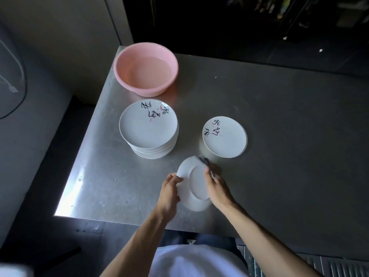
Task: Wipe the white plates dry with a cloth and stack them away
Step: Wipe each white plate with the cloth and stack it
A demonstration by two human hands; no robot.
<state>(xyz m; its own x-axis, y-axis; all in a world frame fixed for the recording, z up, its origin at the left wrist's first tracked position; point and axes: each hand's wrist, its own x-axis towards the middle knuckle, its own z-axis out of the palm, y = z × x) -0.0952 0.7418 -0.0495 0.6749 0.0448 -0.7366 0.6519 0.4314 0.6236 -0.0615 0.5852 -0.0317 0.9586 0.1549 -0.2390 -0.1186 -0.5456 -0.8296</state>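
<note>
Fingers (pixel 178 179) of the left hand (pixel 169 189) are curled round the left rim of a white plate (pixel 189 188), and it is up off the bench (pixel 279 136), tilted, its plain underside and foot ring turned to the camera. Over on the other side, the right hand (pixel 216 189) has its fingers (pixel 207 173) clenched on a dark cloth (pixel 205 160), which is pressed against the plate's upper right edge. The cloth is blurred, so its pattern cannot be made out.

Behind the plate, left of centre, stands a tall stack (pixel 148 128) of white plates, with black brush lettering and pink marks on the top one. A short stack (pixel 224 137) with the same lettering sits to the right, apart from the tall one. Further back, near the bench's far left corner, is a pink basin (pixel 122 60) that seems to have water in it.

That bench is bare brushed steel, scuffed, catching bright light along its left edge and near left corner. A pale grey wall (pixel 50 47) rises on the left, the floor (pixel 40 226) below is dark, and the room beyond the bench falls into deep shadow. A white garment (pixel 189 262) shows at the bottom.
</note>
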